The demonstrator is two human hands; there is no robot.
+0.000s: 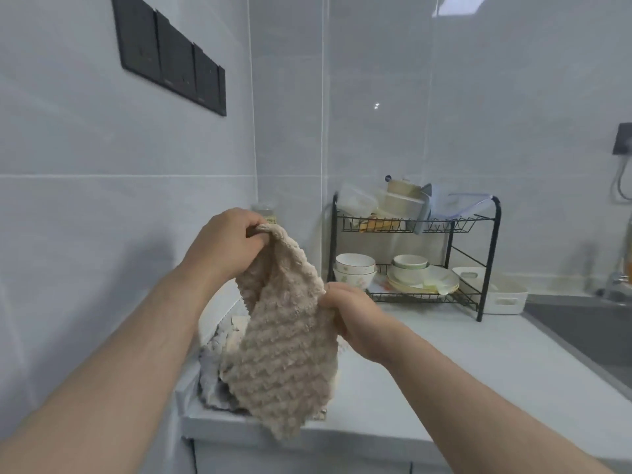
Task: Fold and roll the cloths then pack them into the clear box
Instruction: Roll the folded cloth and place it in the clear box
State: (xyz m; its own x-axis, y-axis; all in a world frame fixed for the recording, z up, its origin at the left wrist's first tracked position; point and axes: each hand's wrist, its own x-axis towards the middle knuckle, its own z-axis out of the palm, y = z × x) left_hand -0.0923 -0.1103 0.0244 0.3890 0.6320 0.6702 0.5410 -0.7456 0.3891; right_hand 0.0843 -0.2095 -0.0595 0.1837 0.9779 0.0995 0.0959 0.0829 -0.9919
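Note:
A beige fluffy cloth [284, 350] hangs in the air above the left end of the white counter [427, 381]. My left hand [225, 244] grips its top corner, raised high. Lower and to the right, my right hand [355, 319] pinches another corner at the cloth's edge. The cloth droops between the two hands, with its lowest point below the counter's front edge. Behind it lies a pile of other cloths [219, 364], grey and cream, in what looks like a clear box against the left wall; the box is mostly hidden.
A black two-tier dish rack [413, 254] with bowls, plates and containers stands at the back of the counter. Next to it sits a white basket [502, 295]. A dark sink [591, 330] and tap lie to the right. Black wall sockets [174, 59] sit upper left.

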